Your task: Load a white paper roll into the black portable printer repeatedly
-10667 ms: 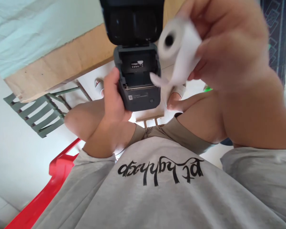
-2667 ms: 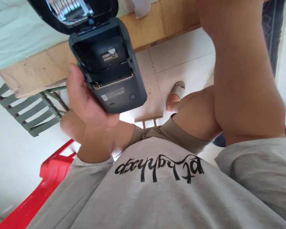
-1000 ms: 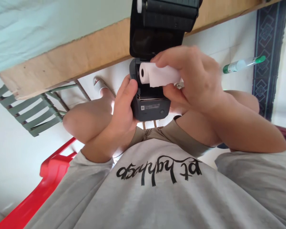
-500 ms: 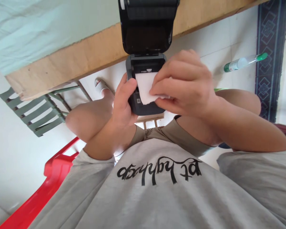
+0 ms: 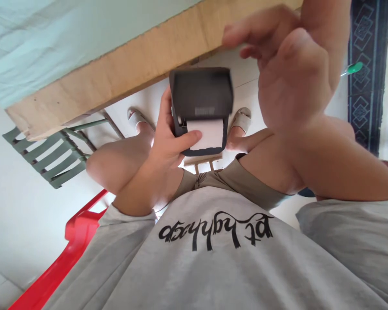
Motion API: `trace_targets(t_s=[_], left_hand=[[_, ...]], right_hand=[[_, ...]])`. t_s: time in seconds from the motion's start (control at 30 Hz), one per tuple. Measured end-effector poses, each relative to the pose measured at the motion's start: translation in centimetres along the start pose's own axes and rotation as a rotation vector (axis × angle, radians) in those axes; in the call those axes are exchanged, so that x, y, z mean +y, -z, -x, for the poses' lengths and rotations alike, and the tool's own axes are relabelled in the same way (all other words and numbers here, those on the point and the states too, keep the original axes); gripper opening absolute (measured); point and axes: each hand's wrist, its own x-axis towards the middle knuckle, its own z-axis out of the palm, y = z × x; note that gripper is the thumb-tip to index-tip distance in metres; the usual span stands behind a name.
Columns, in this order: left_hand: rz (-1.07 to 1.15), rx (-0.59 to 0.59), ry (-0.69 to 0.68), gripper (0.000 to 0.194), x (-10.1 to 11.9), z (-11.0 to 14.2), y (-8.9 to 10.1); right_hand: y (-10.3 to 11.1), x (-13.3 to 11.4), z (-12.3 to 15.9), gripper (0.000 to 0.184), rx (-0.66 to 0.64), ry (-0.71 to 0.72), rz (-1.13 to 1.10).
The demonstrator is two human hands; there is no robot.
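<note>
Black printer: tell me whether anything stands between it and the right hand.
Nothing visible stands between the right hand and the black printer; the gap shows only the wooden edge and floor, apparently behind. The left hand grips the printer from the other side, its thumb over the white paper.

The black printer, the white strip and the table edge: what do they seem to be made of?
Black printer: probably moulded plastic, dull, judging by its smooth, shaped lid. White strip: looks like thin matt paper, with a ragged end. Table edge: pale wood, apparently unvarnished, with visible grain.
</note>
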Motion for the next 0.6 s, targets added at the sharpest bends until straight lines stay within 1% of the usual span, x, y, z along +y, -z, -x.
trace_targets(t_s=[0.03,0.07,0.1,0.17,0.2,0.23,0.27,0.33,0.4,0.53,0.57,0.6], left_hand=[[0.008,-0.009,-0.014,0.087,0.0,0.1,0.0],[0.02,-0.024,-0.035,0.08,0.0,0.2,0.1],[0.041,-0.044,-0.051,0.073,0.0,0.2,0.0],[0.097,-0.077,-0.093,0.061,0.2,0.3,-0.1],[0.115,-0.079,-0.11,0.058,0.3,0.3,-0.3],[0.116,-0.072,-0.113,0.057,0.5,0.4,-0.5],[0.101,-0.056,-0.11,0.055,0.6,0.4,-0.6],[0.047,-0.008,-0.091,0.048,0.9,0.4,-0.9],[0.026,0.033,-0.091,0.043,1.1,0.4,-1.0],[0.05,-0.015,-0.154,0.048,1.3,0.3,-0.7],[0.051,-0.028,-0.143,0.048,1.3,0.2,-0.6],[0.053,-0.031,-0.122,0.047,1.3,0.1,-0.5]], right_hand=[[-0.1,0.3,-0.1,0.04,0.017,0.027,-0.02],[-0.3,0.6,-0.1,0.038,-0.012,0.027,-0.029],[-0.4,1.0,-0.2,0.041,-0.075,0.013,-0.047],[-0.8,1.8,-0.1,0.056,-0.249,-0.027,-0.096],[-1.0,2.2,-0.1,0.065,-0.334,-0.056,-0.111],[-1.3,2.4,0.0,0.072,-0.402,-0.089,-0.113],[-1.6,2.6,0.2,0.076,-0.435,-0.111,-0.109],[-2.1,2.8,0.4,0.08,-0.428,-0.117,-0.09],[-2.6,3.1,0.5,0.083,-0.392,-0.092,-0.067],[-3.0,3.6,0.1,0.091,-0.377,-0.049,-0.051],[-2.8,3.5,0.1,0.09,-0.349,-0.043,-0.065],[-2.4,3.2,0.2,0.086,-0.298,-0.038,-0.063]])
